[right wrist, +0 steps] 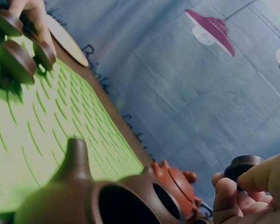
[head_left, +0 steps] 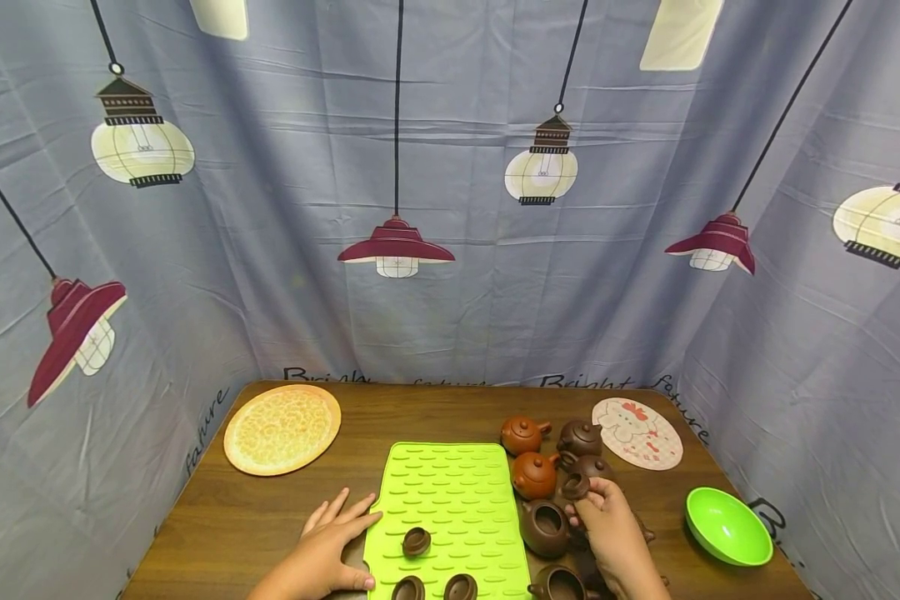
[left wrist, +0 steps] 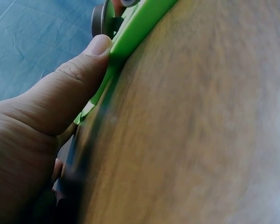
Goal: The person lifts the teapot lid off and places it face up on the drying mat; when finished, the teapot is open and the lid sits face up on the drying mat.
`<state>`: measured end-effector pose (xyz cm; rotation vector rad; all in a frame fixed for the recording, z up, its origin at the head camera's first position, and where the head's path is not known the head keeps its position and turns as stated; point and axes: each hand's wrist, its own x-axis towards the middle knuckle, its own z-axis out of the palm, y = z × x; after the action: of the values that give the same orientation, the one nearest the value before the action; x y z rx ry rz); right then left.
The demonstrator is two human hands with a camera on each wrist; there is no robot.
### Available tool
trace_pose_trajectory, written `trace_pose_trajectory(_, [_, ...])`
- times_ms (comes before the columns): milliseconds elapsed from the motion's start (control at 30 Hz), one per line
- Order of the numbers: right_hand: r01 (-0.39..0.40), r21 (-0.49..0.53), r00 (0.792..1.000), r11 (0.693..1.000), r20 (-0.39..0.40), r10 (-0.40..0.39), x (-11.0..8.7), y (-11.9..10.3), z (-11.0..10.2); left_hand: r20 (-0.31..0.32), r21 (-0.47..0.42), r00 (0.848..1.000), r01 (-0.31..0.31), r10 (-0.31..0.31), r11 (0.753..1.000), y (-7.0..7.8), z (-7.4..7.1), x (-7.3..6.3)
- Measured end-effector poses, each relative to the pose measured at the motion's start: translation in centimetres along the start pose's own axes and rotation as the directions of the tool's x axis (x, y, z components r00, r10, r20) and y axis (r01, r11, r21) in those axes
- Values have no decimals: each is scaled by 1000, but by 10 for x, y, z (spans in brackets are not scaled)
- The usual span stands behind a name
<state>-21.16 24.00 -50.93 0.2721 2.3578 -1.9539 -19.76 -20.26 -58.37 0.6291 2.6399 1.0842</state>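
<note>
My right hand [head_left: 617, 533] pinches a small dark brown teapot lid [head_left: 575, 486] between thumb and fingers, above the cluster of teapots. Beneath it, a brown teapot without a lid [head_left: 546, 528] shows its round opening; another lidless teapot [head_left: 561, 583] stands nearer the front. In the left wrist view, my left thumb [left wrist: 79, 70] touches the edge of the green ridged mat. The left hand [head_left: 326, 546] lies spread at the mat's left side. On the mat [head_left: 453, 475] sit three brown lids, one of them a lid [head_left: 416, 542] farther back. My right hand and forearm partly hide several teapots.
Two orange-brown lidded teapots [head_left: 536, 476] and dark lidded teapots [head_left: 581, 437] stand right of the mat. A bright green bowl [head_left: 729, 527] is at far right, a round pink mat [head_left: 637, 433] behind. A yellow round mat [head_left: 282, 429] lies back left. A patterned curtain [head_left: 450, 317] encloses the table.
</note>
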Motion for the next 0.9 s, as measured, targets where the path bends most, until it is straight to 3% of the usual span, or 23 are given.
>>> trace_pose_trajectory(600, [-23, 152, 997, 988, 79, 11, -3, -3, 57, -17, 9, 1000, -6, 6, 1000, -3, 3, 0])
trace_pose_trajectory(900, [-25, 151, 975, 988, 222, -10, -12, -2, 83, -15, 3, 1000, -17, 17, 1000, -3, 1, -1])
